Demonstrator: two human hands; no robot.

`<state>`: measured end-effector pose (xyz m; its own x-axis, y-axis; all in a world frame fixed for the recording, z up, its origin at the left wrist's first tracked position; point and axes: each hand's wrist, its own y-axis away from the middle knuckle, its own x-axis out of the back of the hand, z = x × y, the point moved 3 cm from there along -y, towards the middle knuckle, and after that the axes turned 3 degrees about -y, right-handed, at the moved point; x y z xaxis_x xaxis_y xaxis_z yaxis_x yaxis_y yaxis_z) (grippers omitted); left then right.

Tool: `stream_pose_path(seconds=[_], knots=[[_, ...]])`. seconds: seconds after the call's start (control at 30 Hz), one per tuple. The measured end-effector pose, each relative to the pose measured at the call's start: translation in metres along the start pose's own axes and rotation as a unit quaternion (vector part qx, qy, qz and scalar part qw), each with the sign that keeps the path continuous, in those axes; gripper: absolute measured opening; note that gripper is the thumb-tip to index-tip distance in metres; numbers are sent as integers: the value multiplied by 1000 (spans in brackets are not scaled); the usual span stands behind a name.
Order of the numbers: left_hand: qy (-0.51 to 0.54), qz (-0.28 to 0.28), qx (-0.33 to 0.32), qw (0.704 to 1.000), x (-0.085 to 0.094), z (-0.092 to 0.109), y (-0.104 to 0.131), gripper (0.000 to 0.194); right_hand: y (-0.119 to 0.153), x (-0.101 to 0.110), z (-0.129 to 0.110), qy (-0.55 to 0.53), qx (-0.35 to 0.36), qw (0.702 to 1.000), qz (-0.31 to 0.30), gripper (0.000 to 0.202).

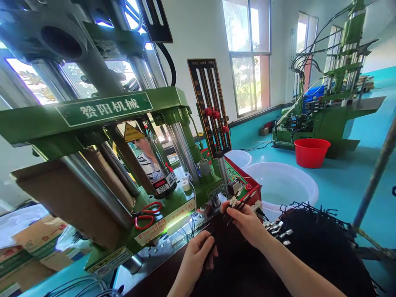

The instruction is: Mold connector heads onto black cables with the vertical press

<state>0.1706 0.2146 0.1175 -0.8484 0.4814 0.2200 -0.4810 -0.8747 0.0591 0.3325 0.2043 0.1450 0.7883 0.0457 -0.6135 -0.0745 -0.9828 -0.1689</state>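
Several black cables with silvery connector ends (234, 201) sit in the grip of a worker's right hand (247, 224), thumb and fingers closed around them, near the front of a green press. Held just before a red control box (256, 193), the bunch fans out at different angles, its connectors pointing up and away from the wearer. The left hand (197, 252), apart from the right and nearer the wearer, is curled narrow with the thumb against the fingers; whether anything is pinched there cannot be told.

To the near right, a large heap of black cables (315, 243) shows more silvery connectors along its left edge. Red-handled scissors (144, 216) lie on the press bed to the left, beside a brown cardboard sheet (74, 202) leaning at the machine's columns. White Chinese characters fill the green nameplate (105, 108) across the press (169, 97), and a black slotted panel (204, 99) with red knobs stands tilted at its right. Farther right, a wide white tub (314, 190) rests on the blue-green floor, with a red bucket (312, 154) behind it and a second green machine (329, 123) beyond.
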Motion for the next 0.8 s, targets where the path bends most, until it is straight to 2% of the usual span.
stream_pose_path(seconds=[0.13,0.33,0.43,0.6,0.8], knots=[[1,9,9,1000,0,2,-6,32,1,5,1,-15,-9,1000,26,26],[38,27,9,999,-2,4,-10,35,-2,15,9,-38,33,993,108,26],[37,38,9,999,-3,1,-10,36,-4,19,12,-57,47,991,116,25],[22,40,14,999,-7,-2,-9,34,-2,22,13,-88,35,991,90,16],[23,47,20,998,-8,0,-8,36,-3,29,11,-139,66,973,169,23]])
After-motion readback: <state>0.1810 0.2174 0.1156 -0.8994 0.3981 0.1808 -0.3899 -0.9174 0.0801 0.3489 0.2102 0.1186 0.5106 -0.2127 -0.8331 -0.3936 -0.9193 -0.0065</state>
